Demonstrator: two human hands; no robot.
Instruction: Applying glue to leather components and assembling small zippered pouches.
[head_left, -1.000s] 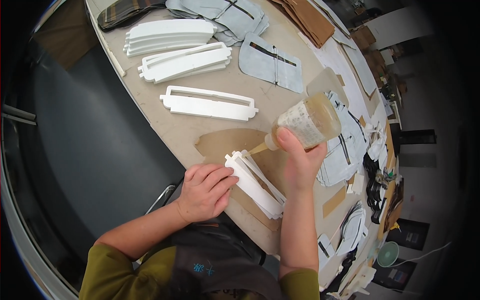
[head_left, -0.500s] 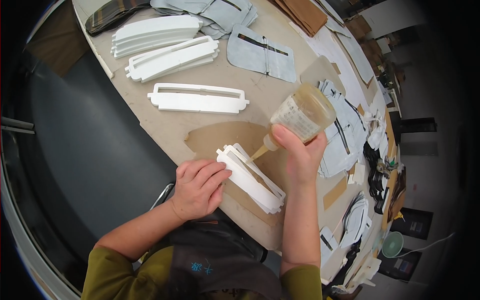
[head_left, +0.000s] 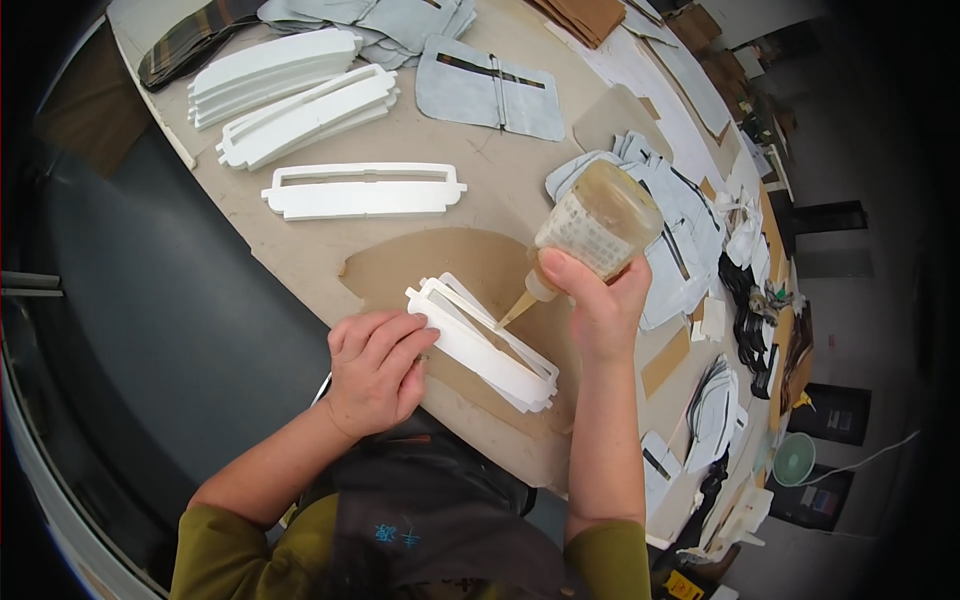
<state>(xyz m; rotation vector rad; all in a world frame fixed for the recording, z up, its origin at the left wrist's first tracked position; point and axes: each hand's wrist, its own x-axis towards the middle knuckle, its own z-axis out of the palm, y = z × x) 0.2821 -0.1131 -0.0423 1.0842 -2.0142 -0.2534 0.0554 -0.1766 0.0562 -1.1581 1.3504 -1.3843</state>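
Note:
My right hand (head_left: 607,305) grips a translucent yellowish squeeze bottle (head_left: 597,222) tipped nozzle-down. The tip of its nozzle meets or nearly meets the far rail of a small stack of white slotted frames (head_left: 480,340). Under the frames lies a brown sheet (head_left: 400,262). My left hand (head_left: 378,368), fingers bent together, holds the near-left edge of the stack; the thumb's contact is hidden. The frames at the bottom are slightly fanned out from the top one. Beyond them, a single white frame (head_left: 365,202) lies apart on the table.
Further back are stacked white frames (head_left: 275,75) and grey slotted pieces (head_left: 490,90). More grey pieces (head_left: 675,280) lie right of the bottle. The table (head_left: 300,265) ends in a curved edge at the left. A green round object (head_left: 794,458) stands at far right.
The whole view has shifted, so the table and the frames appear further left and slightly higher. Both hands keep their holds, and the nozzle stays at the far rail.

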